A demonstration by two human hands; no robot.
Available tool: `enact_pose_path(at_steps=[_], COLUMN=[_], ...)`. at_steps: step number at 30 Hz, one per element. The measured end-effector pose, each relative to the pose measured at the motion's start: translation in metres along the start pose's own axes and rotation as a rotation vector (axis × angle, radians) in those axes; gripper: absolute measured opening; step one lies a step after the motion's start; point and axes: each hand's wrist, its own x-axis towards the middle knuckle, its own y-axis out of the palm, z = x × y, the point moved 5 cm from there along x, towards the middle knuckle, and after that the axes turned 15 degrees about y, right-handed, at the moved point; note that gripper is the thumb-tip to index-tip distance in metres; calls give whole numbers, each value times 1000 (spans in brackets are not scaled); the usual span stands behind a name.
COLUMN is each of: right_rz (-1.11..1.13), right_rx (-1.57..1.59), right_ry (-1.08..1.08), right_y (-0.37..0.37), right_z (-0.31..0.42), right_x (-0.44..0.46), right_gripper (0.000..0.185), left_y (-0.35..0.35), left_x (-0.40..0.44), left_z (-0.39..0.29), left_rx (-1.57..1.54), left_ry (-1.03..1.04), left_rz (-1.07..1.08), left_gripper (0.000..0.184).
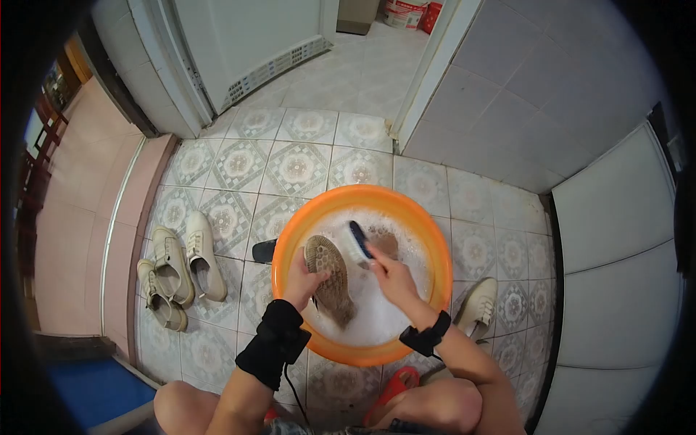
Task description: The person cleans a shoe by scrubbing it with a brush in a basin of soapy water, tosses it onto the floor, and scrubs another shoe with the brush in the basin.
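An orange basin [441,268] full of foamy suds [380,315] stands on the floor in front of me. My left hand [299,281] is closed on a shoe [332,272] at the basin's left side, its tan patterned sole turned up and its lower end near the foam. My right hand [395,275] grips a scrub brush [358,239] with a dark blue back and pale bristles, held over the suds to the right of the shoe and apart from it. Beyond the brush, a brownish patch [386,245] shows among the foam; what it is I cannot make out.
Several off-white shoes [204,257] stand on the tiles at the left, beside a pink step [138,210]. Another pale shoe [478,303] sits right of the basin. A dark object [264,251] touches the basin's left side. An open door [254,51] is ahead; a grey panel [616,254] borders the right.
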Motion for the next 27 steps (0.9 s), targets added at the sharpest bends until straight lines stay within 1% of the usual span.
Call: enact_pose_path(at_steps=[1, 2, 3, 4, 5, 6, 7, 9, 10, 11, 13, 14, 15, 17, 18, 19, 20, 21, 22, 23, 24, 25, 27], right_rz=[49, 91, 84, 6, -71, -76, -80, -94, -128, -113, -110, -45, -49, -5, -4, -62, -115, -106, -95, -89, 22, 21, 45], right_rx=[-52, -102, -101, -230, -363, -242, -246, -335, -274, -276, -312, -316, -320, -430, -424, -411, -400, -405, -424, -441, -369, -367, -129], right_ry=[-27, -56, -53, -126, -199, -131, -135, -39, -92, -91, -440, -243, -248, 58, 62, 170, 278, 277, 278, 280, 146, 147, 188], right_y=[0, 3, 9, 18, 26, 20, 5, -11, -11, 3, 25, 25, 17, -1, -6, -14, -18, -9, 6, 17, 26, 21, 15], right_z=[35, 54, 52, 47, 40, 22, 21, 14, 37, 44, 64, 45, 31, -13, -17, -24, -30, -43, -68, -90, -100, -76, -21], right_x=[-20, -29, -30, -31, -27, -5, 5, 16, 1, -12, -41, -27, -9, 24, 22, 23, 22, 22, 27, 31, 31, 23, -10], right_gripper=[44, 45, 45, 44, 43, 42, 42, 42, 42, 42, 42, 41, 41, 40, 40, 39, 39, 39, 39, 39, 40, 40, 41], left_y=[-1, 0, 2, 3, 2, 0, 1, 4, 4, 3, 2, 2, 2, 1, 1, -3, -9, -12, -14, -21, -25, -25, -26], left_x=[1, 2, 1, 1, 0, -2, -1, 4, 3, -1, -2, -2, 0, -3, -1, 2, 4, 2, 3, 4, 5, 7, 5], left_z=[2, 1, 0, 1, 3, 5, 1, -3, -4, -4, 2, 4, 1, -1, -1, 1, 5, 10, 18, 29, 34, 32, 33], left_rx=[1, 2, 90, 178, 176, 42, -90, -88, -70, -49, 0, 47, 43, -114, -147, -144, -228, -313, -314, -295, -273, -271, -362], left_ry=[-2, -4, -58, -109, -106, -70, -33, -60, -19, 19, 3, -9, -3, -98, -67, -65, -97, -133, -133, -131, -127, -127, -144], left_rz=[16, 28, 104, 176, 175, 100, 29, 48, 47, 54, 35, 18, 18, 29, 64, 58, -21, -98, -97, -147, -197, -195, -270], left_gripper=[52, 52, 54, 57, 57, 58, 59, 57, 57, 56, 53, 50, 50, 43, 29, 29, 25, 22, 22, 22, 24, 24, 24])
